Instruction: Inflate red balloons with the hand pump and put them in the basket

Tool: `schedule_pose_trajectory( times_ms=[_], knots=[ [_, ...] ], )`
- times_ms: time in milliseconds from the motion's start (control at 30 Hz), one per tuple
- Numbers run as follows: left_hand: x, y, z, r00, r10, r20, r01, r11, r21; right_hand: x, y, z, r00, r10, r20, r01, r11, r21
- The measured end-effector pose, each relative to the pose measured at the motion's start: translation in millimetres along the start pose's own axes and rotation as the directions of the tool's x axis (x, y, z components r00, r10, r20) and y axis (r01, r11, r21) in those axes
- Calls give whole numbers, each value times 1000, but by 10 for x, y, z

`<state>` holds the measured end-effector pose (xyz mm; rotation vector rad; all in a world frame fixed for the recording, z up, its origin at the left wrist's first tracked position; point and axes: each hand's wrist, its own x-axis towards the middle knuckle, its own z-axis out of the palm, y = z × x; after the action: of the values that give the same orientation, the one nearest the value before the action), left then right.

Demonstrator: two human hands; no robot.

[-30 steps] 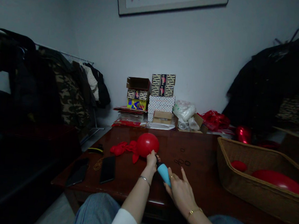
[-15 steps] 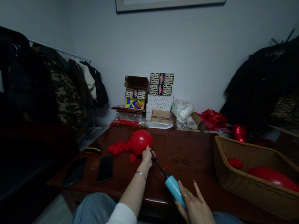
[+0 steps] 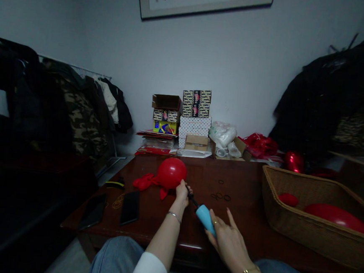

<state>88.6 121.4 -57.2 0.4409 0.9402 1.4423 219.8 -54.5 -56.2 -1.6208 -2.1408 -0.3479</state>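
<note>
A round red balloon (image 3: 171, 172) sits partly inflated over the dark wooden table (image 3: 243, 200). My left hand (image 3: 182, 192) is closed around its neck, pinching it onto the black nozzle of a hand pump. My right hand (image 3: 226, 236) grips the light blue pump handle (image 3: 205, 216), index finger stretched out. Only a short piece of the black rod shows between nozzle and handle. A heap of flat red balloons (image 3: 145, 181) lies just left of the inflated one.
Two dark phones (image 3: 130, 207) and some rubber bands (image 3: 219, 196) lie on the table. A wicker basket (image 3: 288, 222) at the right holds red balloons. Stacked boxes (image 3: 196, 118) and bags stand at the far edge. Coats hang on both sides.
My right hand pulled the blue handle back toward me, then pushed it forward again, shortening the exposed rod. The left hand stayed on the balloon neck.
</note>
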Motion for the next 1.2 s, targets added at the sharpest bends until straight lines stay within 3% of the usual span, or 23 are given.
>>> schedule_pose_trajectory(
  times_ms=[167, 300, 700, 900, 1200],
  knots=[
    [-29, -71, 30, 1000, -6, 8, 6, 1000, 19, 281, -111, 31, 999, 24, 42, -22, 999, -39],
    [-40, -73, 31, 1000, -28, 10, 28, 999, 39, 341, -130, 83, 1000, 19, 21, -18, 999, -44],
    [-83, -115, 81, 1000, -19, 8, 19, 1000, 8, 183, -61, 119, 999, 24, -36, -25, 999, -26],
    [26, -70, 0, 1000, 12, -3, -12, 1000, -16, 40, -16, 107, 1000, 20, -7, -20, 1000, -1],
    [88, 14, -64, 999, 25, -21, -26, 999, -20, -244, 79, 59, 996, -35, -80, 38, 999, 32]
  ],
)
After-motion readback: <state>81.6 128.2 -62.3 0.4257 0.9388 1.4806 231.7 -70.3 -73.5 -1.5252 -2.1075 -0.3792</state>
